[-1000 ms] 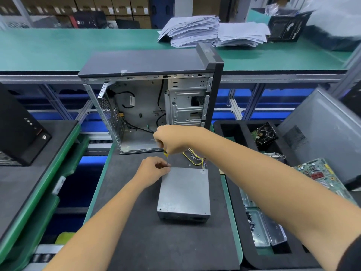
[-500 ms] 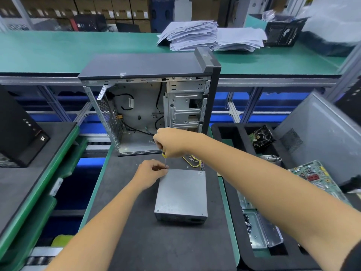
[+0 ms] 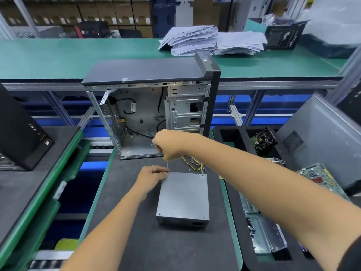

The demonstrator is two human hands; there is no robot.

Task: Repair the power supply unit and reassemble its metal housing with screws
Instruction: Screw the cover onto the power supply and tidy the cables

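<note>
Housing: my power supply unit [image 3: 183, 196] lies flat on the dark mat [image 3: 172, 249].
Right hand [image 3: 169, 143]: fist wrapped around the screwdriver [image 3: 166, 163], tip at the unit's far-left corner.
Left hand [image 3: 152, 178]: fingertips pinching at that corner.

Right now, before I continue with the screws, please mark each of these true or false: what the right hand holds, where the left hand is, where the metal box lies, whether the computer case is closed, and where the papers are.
1. The right hand grips a screwdriver. True.
2. The left hand rests on the green bench. False: it is at the far left corner of the metal box, by the screwdriver tip.
3. The metal box lies on the dark mat. True.
4. The computer case is closed. False: its side is open.
5. Stacks of paper lie on the green bench. True.
</note>
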